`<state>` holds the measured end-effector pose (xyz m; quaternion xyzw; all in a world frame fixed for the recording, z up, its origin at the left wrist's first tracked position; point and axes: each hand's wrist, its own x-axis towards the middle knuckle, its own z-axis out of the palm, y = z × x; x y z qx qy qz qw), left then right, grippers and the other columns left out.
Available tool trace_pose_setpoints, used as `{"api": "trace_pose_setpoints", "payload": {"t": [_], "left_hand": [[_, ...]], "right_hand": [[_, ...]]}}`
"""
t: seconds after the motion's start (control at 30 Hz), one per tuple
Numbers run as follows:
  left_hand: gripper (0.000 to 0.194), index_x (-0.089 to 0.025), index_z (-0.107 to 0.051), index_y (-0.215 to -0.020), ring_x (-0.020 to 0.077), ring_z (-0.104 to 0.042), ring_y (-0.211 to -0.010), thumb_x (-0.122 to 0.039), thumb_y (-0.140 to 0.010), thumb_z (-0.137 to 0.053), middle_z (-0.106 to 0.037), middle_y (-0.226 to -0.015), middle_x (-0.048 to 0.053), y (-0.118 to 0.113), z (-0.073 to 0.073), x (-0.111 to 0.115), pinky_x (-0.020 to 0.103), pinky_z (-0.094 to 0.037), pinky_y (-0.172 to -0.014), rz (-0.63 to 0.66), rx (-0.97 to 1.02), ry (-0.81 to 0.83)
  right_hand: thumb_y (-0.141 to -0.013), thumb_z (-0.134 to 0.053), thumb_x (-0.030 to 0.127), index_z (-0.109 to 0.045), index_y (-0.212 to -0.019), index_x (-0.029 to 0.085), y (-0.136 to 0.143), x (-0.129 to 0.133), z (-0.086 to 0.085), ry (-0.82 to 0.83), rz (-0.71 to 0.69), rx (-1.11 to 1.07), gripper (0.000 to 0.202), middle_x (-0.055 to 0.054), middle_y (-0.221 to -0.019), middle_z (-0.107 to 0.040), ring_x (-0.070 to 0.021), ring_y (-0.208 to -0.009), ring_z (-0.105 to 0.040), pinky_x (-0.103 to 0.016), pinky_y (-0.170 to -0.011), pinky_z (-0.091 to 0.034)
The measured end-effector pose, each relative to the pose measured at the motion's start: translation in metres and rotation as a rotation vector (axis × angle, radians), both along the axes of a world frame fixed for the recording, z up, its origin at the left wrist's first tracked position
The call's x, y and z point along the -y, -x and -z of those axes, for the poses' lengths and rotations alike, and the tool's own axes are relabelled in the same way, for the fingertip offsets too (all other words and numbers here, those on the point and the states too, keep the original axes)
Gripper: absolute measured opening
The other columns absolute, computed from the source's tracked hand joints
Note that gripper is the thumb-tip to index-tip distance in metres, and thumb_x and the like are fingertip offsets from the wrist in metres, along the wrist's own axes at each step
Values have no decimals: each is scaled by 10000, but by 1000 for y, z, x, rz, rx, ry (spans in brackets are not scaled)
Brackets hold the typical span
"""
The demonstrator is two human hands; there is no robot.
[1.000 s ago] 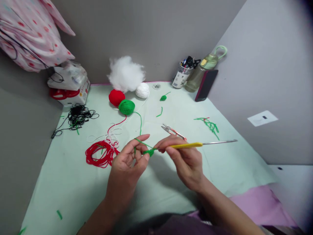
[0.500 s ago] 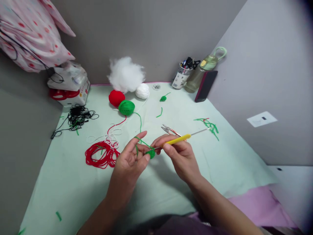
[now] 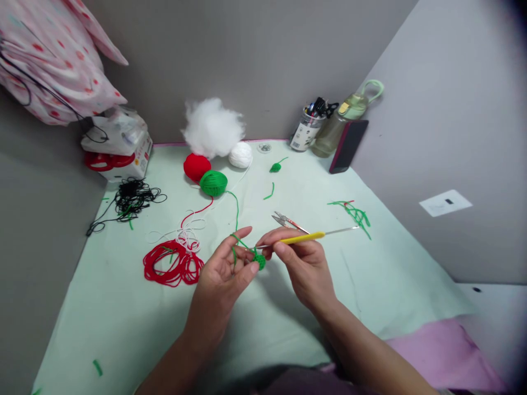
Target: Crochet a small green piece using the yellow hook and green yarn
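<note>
My left hand pinches a small green crochet piece between thumb and fingers. Green yarn loops over its raised index finger and runs back to a green yarn ball. In my right hand is a crochet hook with a yellow handle, gripped between thumb and fingers. The hook's thin metal tip meets the yarn just above the green piece. Behind my right hand lie small thread snips, partly covered by its fingers.
Behind the hands sit a red yarn ball, a white yarn ball and fluffy stuffing. Loose red yarn and tangled black yarn lie left. A phone, a bottle and a pen holder stand back right.
The hook has turned slightly flatter, and its tip now sits above the green piece instead of across it. Both hands appear slightly further right and the crochet piece shows more.
</note>
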<state>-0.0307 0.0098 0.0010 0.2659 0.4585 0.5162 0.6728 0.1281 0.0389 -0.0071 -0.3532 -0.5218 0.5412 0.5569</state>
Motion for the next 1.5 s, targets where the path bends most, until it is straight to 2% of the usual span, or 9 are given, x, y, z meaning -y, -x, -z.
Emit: {"api": "trace_pose_setpoints", "payload": {"t": [0.27, 0.43, 0.57, 0.83, 1.03, 1.17, 1.3, 1.4, 1.5], "left_hand": [[566, -247, -665, -1368, 140, -647, -884, -224, -828, -833, -641, -878, -22, -3, 2, -1, 288, -526, -929, 7, 25, 16], [473, -258, -717, -1289, 125, -615, -818, -229, -828, -822, -639, -835, -36, 1, 3, -1, 245, -507, -836, -4, -53, -5], [446, -257, -743, -1249, 129, -597, -791, -232, -811, -820, -644, -842, -28, 2, 4, -1, 228, -497, -772, -40, -129, -17], [439, -266, -761, -1224, 96, -523, -682, -208, -792, -811, -601, -825, -39, 0, 0, 3, 198, -476, -696, -106, -288, -11], [437, -276, -774, -1212, 87, -526, -644, -203, -784, -823, -618, -809, -42, -3, -3, 6, 205, -488, -711, -163, -429, -53], [628, -232, -708, -1333, 95, -542, -654, -252, -730, -881, -613, -794, -43, -2, -6, 2, 202, -475, -654, -73, -102, 55], [606, -185, -699, -1368, 102, -539, -687, -269, -787, -853, -609, -769, -30, 4, -6, -2, 213, -471, -697, 53, 187, 151], [544, -193, -736, -1312, 105, -557, -737, -211, -780, -849, -641, -800, -19, 7, -7, -2, 211, -466, -744, -6, 172, 120], [517, -209, -755, -1276, 117, -565, -761, -208, -768, -855, -654, -826, -18, 9, -7, -2, 226, -469, -754, -50, 97, 79]], "right_hand": [[-947, -765, 361, -808, -931, 230, -1, -1, 2, 71, -15, -21, 139, -42, -874, -785, -164, -753, -703, -306, -708, -587], [-953, -752, 412, -758, -872, 206, -5, -6, -1, 155, -49, -87, 221, -28, -809, -756, -143, -692, -669, -293, -698, -580], [-990, -706, 406, -745, -898, 211, -6, -5, -3, 106, -58, -55, 219, -35, -836, -771, -145, -709, -678, -294, -714, -588], [-1062, -566, 214, -720, -1051, 235, -10, 8, -10, -308, 10, 386, 156, -49, -941, -768, -174, -857, -710, -332, -775, -578], [-1030, -553, 124, -703, -1179, 245, -10, 6, -3, -625, 14, 526, 244, -80, -973, -790, -210, -848, -727, -379, -757, -607], [-977, -644, 111, -730, -1268, 332, -13, 11, 4, -793, 69, 710, 375, -75, -1091, -814, -241, -948, -764, -393, -803, -649], [-993, -656, 154, -762, -1212, 342, -12, 13, 0, -650, 119, 586, 307, -57, -1037, -809, -235, -924, -758, -396, -790, -648], [-1038, -618, 230, -792, -1072, 271, -7, 9, -4, -332, 110, 263, 183, -53, -887, -760, -197, -777, -705, -360, -693, -611], [-1021, -664, 288, -802, -997, 257, -2, 5, -3, -119, 24, 27, 143, -36, -880, -727, -154, -699, -656, -316, -640, -573]]}}
